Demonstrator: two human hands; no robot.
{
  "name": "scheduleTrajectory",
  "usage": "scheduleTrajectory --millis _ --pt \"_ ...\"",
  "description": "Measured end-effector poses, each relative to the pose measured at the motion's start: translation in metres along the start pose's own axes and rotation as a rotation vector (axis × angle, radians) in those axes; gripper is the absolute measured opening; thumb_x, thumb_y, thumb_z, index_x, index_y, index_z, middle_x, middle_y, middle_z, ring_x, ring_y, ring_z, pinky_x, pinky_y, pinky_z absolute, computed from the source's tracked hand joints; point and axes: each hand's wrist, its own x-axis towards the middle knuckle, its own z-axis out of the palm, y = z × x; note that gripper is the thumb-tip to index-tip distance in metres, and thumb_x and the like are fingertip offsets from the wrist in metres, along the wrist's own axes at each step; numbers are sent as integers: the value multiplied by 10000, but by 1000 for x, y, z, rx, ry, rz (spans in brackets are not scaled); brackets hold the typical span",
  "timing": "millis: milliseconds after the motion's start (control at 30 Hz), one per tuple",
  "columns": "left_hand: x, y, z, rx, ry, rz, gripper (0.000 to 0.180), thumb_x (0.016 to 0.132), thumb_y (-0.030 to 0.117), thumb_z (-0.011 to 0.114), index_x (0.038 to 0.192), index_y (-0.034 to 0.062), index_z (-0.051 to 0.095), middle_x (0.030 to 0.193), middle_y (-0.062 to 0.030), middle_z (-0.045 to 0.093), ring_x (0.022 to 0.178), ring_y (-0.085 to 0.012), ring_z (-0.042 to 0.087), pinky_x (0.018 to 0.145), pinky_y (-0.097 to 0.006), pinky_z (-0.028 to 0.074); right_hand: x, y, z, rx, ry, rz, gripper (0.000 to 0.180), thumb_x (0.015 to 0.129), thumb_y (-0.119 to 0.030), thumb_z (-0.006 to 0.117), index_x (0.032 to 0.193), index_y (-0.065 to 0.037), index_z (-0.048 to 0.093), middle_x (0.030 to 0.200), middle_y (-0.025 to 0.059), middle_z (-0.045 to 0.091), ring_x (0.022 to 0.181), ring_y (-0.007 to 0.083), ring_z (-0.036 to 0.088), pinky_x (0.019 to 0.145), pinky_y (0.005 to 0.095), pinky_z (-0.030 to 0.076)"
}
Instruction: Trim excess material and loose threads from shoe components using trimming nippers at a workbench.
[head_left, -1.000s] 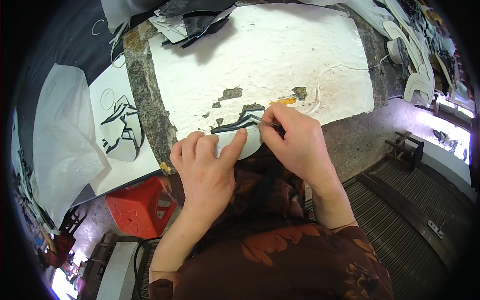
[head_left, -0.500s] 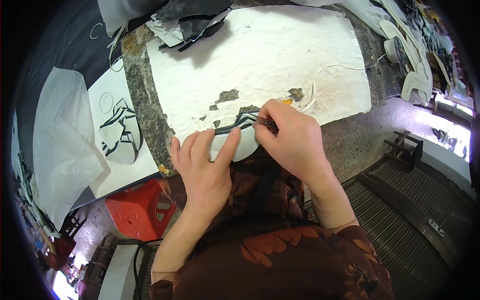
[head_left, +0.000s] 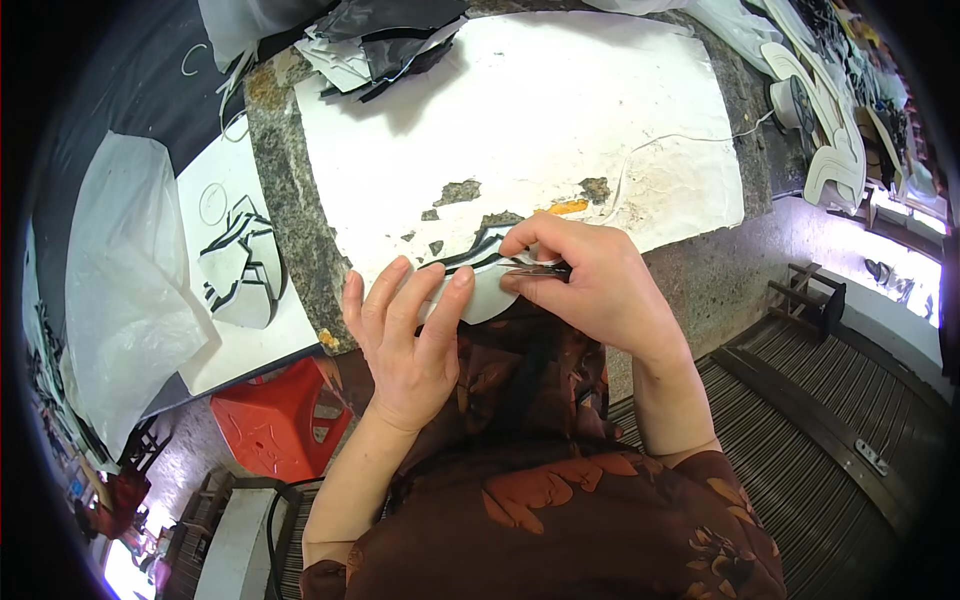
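A curved white cut piece with black bands (head_left: pixel 488 292) lies at the near edge of the worktable, probably a shoe-upper part. My left hand (head_left: pixel 408 335) rests on it with its fingers spread, the tips pressing its left side. At the piece's right end, my right hand (head_left: pixel 605 285) is closed around a thin, pointed metal tool (head_left: pixel 538 271), possibly tweezers or small scissors. Thumb and forefinger are close to the black-edged corner, where a bit of white strip shows. My fingers partly cover the tool, so its kind is unclear.
White sheeting (head_left: pixel 520 110) with torn patches covers the stone slab (head_left: pixel 285 180). Black and white cut pieces (head_left: pixel 385 45) are stacked at the back. A spool (head_left: pixel 790 102) at right trails white thread. Similar pieces (head_left: pixel 242 265) lie left, above a red stool (head_left: pixel 275 425).
My right hand has turned and its fingers have opened out somewhat, baring more of the pointed tool. The white strip on the sheet has shifted, and more of an orange patch shows. My left hand barely moved.
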Motion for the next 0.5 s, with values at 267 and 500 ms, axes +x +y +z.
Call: scheduleTrajectory --millis 267,500 --pt "3 -2 -5 -68 13 22 501 865 18 720 1338 165 650 1217 -55 628 1235 -302 569 1181 -565 308 4 -2 -1 67 -45 69 261 843 -157 814 1068 -85 704 672 -10 498 634 101 479 592 274 406" --pt "10 -7 -12 -177 -39 -31 588 827 50 801 1378 79 597 1271 -105 611 1272 -333 551 1192 -551 314 7 -5 -1 187 -111 130 137 869 -104 751 973 -49 681 676 -39 510 647 66 466 598 257 389"
